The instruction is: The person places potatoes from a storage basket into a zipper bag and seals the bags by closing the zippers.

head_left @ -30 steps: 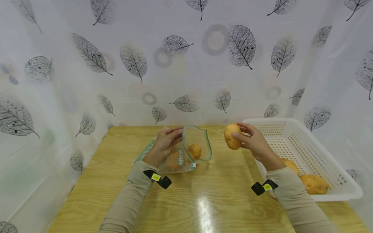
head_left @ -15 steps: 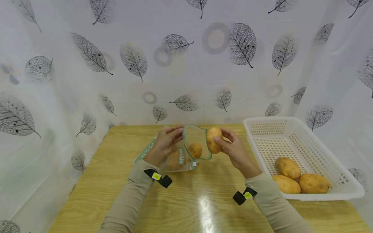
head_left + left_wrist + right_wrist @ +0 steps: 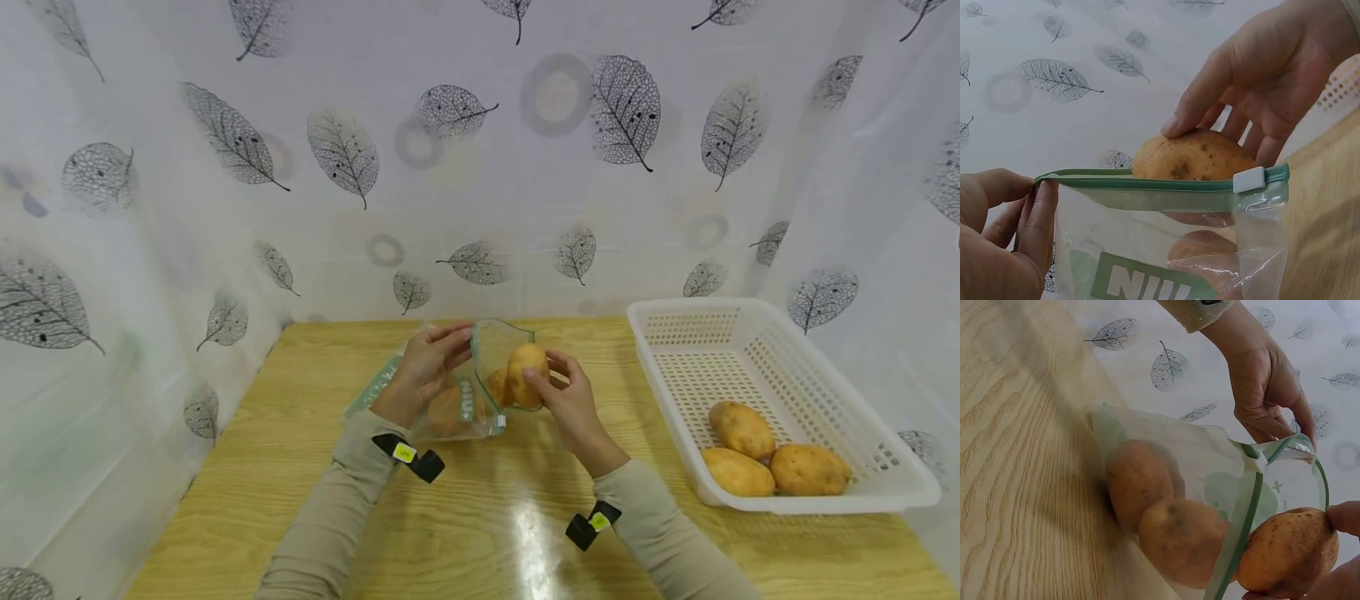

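Fingers of the R hand (image 3: 573,404) were clamped round an oval, yellow-brown potato (image 3: 528,375) right at the open mouth of a clear plastic zip bag (image 3: 1147,281) w/ green rim, seemingly partly in; its long axis ran approx. along the mouth, not into the bag. R hand was nearest it; L hand (image 3: 431,367) pinched the rim's far end. Vs. half a sec earlier, the held potato had shifted L from the rim's outer edge to inside its outline; L hand & bag abt. unchanged. Further out: brown bagged potatoes (image 3: 1185,544), a pale wood-grain desk (image 3: 450,517), and, off R, a white perforated plastic basket (image 3: 825,505) w/ 3 loose potatoes (image 3: 741,429).
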Available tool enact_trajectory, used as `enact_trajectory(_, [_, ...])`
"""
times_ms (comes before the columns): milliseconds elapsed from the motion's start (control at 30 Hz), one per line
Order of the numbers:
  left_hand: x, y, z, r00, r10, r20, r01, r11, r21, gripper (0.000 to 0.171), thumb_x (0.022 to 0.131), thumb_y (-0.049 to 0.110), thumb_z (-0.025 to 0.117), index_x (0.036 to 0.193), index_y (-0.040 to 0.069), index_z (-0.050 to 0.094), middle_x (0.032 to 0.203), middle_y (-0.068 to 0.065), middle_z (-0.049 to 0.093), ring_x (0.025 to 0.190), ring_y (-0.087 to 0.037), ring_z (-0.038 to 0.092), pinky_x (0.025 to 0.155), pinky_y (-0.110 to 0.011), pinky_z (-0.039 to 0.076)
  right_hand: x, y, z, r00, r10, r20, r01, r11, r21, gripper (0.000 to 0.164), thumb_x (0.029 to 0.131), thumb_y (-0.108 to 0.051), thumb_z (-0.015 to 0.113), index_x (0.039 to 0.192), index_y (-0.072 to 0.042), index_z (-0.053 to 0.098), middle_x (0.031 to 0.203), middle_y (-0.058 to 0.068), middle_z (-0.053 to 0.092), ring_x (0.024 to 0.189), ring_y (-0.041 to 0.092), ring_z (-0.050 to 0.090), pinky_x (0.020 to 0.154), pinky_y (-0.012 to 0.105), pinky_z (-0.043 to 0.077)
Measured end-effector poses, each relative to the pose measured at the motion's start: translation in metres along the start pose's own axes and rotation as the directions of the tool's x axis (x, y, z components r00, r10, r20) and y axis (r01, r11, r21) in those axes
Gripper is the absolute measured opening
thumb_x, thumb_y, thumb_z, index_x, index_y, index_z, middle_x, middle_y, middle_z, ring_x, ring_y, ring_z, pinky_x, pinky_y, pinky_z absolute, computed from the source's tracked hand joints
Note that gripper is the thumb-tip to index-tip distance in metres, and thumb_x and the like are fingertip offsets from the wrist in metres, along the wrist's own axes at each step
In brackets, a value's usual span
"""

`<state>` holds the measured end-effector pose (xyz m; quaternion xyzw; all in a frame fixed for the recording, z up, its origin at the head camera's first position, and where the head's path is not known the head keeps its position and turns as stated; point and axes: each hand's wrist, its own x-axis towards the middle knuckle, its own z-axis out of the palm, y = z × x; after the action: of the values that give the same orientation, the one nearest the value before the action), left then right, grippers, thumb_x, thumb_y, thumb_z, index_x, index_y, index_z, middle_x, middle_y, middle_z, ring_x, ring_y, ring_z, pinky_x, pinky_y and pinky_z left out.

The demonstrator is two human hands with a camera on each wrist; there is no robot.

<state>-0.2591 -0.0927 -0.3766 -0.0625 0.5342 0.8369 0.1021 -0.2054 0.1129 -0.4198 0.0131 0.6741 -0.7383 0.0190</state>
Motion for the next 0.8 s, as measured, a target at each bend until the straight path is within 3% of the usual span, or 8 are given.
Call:
enact_trajectory(167, [0.000,-0.001,0.002,1.000,-0.022,0.004,0.022,1.000,0.013,0.013,0.092,-0.001,0.061,0.099,0.006,0.070,0.087,-0.002,0.070,0.069,-0.011,0.070,0.073,-0.020,0.060,0.001,0.002,0.006,0.998,-0.002,-0.060,0.001,1.000,-0.019,0.061,0.092,-0.023,0.067,0.141,-0.006,0.036,0.137,0.016,0.036,0.116,0.030,0.047,0.090,0.030,0.055])
enact_trajectory(433, [0.000,-0.005,0.004,1.000,-0.005,0.015,0.004,0.999,0.040,0.033,0.092,-0.002,0.060,0.125,-0.006,0.057,0.088,-0.001,0.070,0.075,-0.010,0.069,0.079,-0.022,0.059,0.002,0.006,0.015,1.000,-0.003,-0.030,0.004,1.000,0.009,0.066,0.094,-0.024,0.064,0.147,-0.005,0.029,0.141,0.018,0.031,0.121,0.034,0.046,0.104,0.040,0.049])
enact_trajectory(600, [0.000,-0.006,0.004,1.000,0.006,0.008,-0.007,0.999,0.033,0.033,0.092,-0.004,0.060,0.125,-0.008,0.056,0.088,-0.001,0.070,0.074,-0.010,0.069,0.079,-0.022,0.060,0.003,0.008,0.020,0.997,-0.069,-0.046,0.065,0.995,-0.074,0.069,0.091,-0.024,0.068,0.144,-0.002,0.030,0.144,0.018,0.032,0.126,0.037,0.044,0.104,0.045,0.048])
enact_trajectory(800, [-0.001,-0.005,0.005,1.000,0.009,0.010,-0.009,1.000,0.029,0.031,0.092,-0.003,0.059,0.123,-0.007,0.057,0.087,-0.001,0.070,0.074,-0.010,0.069,0.077,-0.021,0.060,0.003,0.014,0.026,0.985,-0.152,-0.081,0.134,0.971,-0.200,0.063,0.088,-0.032,0.071,0.138,-0.006,0.042,0.148,0.014,0.035,0.128,0.039,0.043,0.095,0.048,0.054])
